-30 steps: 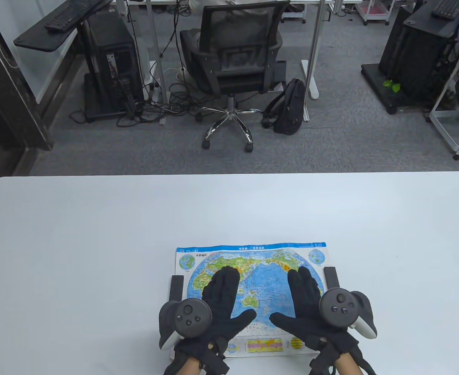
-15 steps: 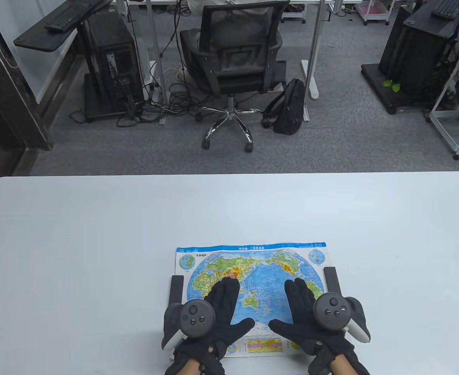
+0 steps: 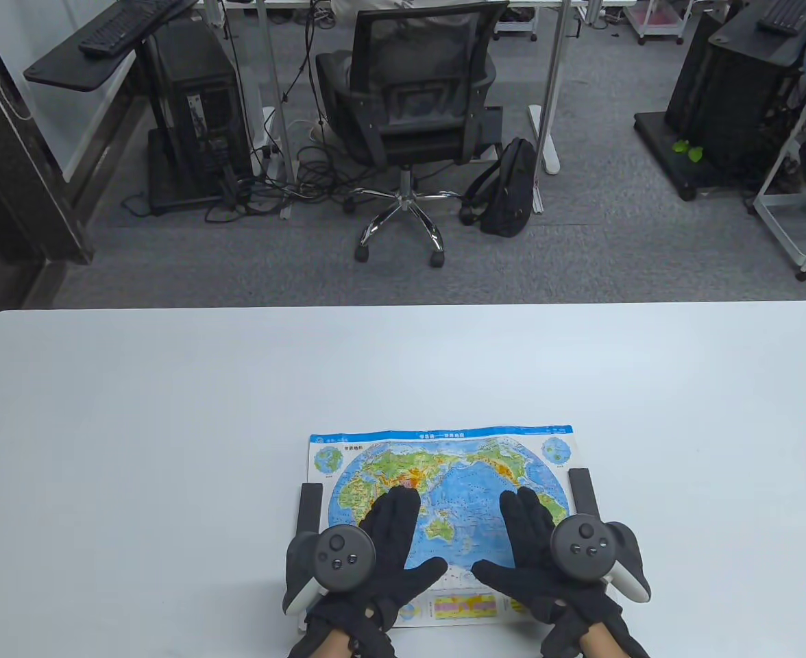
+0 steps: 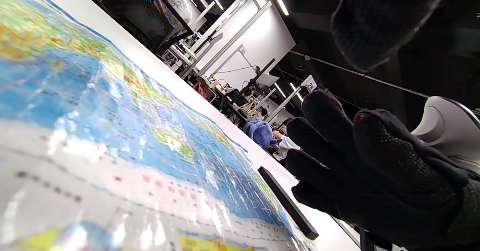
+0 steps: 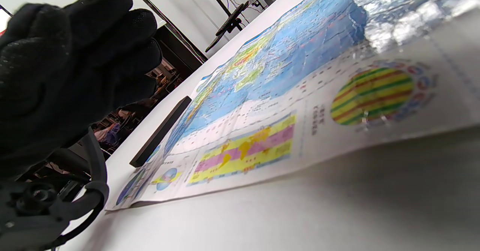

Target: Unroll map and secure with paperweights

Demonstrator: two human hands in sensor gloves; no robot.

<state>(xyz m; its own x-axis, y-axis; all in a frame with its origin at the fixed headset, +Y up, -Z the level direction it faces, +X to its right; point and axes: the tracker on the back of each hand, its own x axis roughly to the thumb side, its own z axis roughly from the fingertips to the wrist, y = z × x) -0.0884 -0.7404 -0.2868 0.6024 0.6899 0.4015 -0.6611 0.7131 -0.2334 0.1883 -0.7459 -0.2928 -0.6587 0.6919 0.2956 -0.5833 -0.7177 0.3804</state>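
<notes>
One world map (image 3: pixel 444 473) lies unrolled and flat near the middle of the desk's (image 3: pixel 170 411) near edge, its long sides running along that edge. Two black bar paperweights sit on it: the left paperweight (image 3: pixel 309 506) along the map's left short edge and the right paperweight (image 3: pixel 582 491) along its right short edge, each partly overhanging onto the desk. Two gloved hands come in over the near edge. The left hand (image 3: pixel 382 548) is spread flat, palm down, over the left half of the map, its fingers (image 3: pixel 397 510) stretched toward the desk's far edge and the thumb splayed inward; it grasps nothing. The right hand (image 3: pixel 536 548) mirrors it over the right half, fingers (image 3: pixel 523 510) extended and released, thumb pointing toward the other thumb, with a strip of blue ocean showing between the two hands. From the table view both palms appear to lie on the paper, but the wrist views show the fingers lifted slightly off the sheet, so whether they actually touch it is hard to say. In the left wrist view the right hand (image 4: pixel 375 168) hangs beside the right paperweight (image 4: pixel 288 204) without touching it; in the right wrist view the left hand (image 5: pixel 67 71) hangs likewise near the left paperweight (image 5: pixel 161 131). The map's near edge (image 5: pixel 262 168) lifts a little off the desk, throwing a thin shadow.
</notes>
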